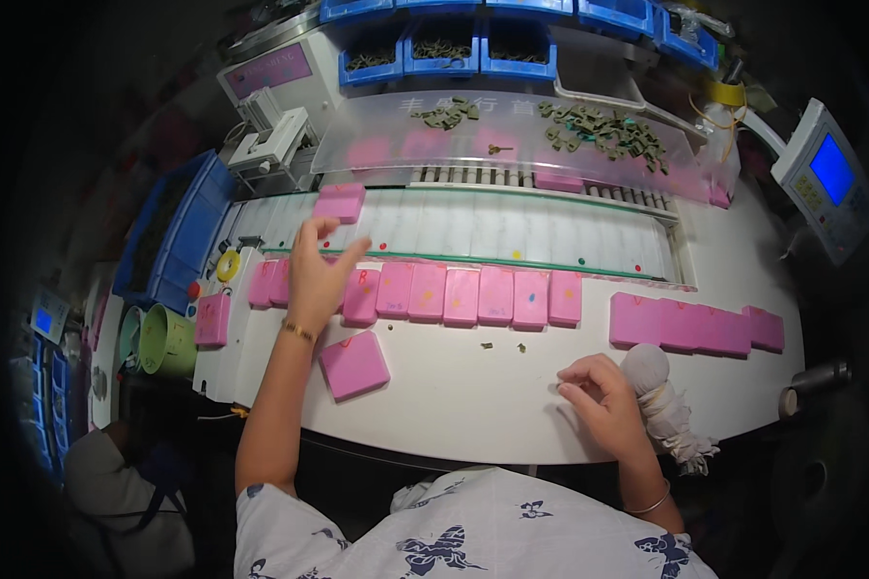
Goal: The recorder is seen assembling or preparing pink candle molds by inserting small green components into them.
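My left hand (pixel 317 280) reaches over the row of pink rectangular blocks (pixel 428 292). Its thumb and fingers are apart, with nothing visible between them, just below a pink block (pixel 341 201) on the roller conveyor. Part of the row is hidden behind this hand. Another pink block (pixel 355 366) lies tilted on the white table near my left wrist. On the right, my right hand (pixel 603 400) hovers low with curled fingers, thumb close to the index finger; whatever they hold, if anything, is too small to make out. Beside it lies a round-headed white cloth bundle (pixel 645 367).
More pink blocks (pixel 681 324) overlap at the right. Small greenish pieces (pixel 603 133) lie on a clear shelf (pixel 357 145) above the conveyor (pixel 454 220). Blue bins (pixel 441 48) line the back. A screen unit (pixel 827 174) stands right; a green bucket (pixel 166 340) stands left.
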A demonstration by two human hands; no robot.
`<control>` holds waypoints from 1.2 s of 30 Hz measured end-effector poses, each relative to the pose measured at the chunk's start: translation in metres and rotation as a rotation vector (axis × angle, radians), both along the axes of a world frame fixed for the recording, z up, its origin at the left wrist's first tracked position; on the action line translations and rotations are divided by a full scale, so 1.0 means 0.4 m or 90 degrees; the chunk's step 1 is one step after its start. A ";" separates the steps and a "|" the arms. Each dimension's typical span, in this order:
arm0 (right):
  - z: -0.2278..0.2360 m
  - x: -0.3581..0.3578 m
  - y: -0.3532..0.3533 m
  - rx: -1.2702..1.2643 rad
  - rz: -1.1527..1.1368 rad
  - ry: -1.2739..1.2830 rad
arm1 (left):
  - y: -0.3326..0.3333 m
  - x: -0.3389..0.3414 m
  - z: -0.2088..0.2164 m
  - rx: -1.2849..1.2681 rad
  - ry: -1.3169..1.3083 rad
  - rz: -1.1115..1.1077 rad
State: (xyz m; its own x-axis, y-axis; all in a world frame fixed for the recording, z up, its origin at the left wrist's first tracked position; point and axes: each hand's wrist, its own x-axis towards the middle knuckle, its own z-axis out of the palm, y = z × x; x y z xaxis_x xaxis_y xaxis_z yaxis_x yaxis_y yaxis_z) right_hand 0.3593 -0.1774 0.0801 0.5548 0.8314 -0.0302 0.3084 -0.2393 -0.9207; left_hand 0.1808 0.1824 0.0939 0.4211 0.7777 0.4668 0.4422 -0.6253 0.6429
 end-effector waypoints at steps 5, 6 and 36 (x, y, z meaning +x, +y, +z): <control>0.013 0.012 0.029 0.092 -0.026 -0.078 | -0.149 -0.179 0.040 -0.117 0.259 -0.026; 0.021 0.009 0.033 0.105 -0.024 -0.074 | -0.172 -0.219 0.046 -0.076 0.351 -0.056; 0.076 -0.066 0.036 0.081 0.140 -0.560 | -0.504 0.068 -0.005 -0.250 0.082 -0.589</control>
State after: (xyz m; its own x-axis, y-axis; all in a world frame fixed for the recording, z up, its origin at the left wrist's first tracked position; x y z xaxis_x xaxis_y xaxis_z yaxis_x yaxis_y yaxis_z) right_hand 0.3329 -0.1632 0.1104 0.1629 0.8892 0.4275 0.9374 -0.0044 -0.3482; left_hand 0.2080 -0.0191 0.0919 0.9652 0.2096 0.1566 -0.0280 -0.5123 0.8584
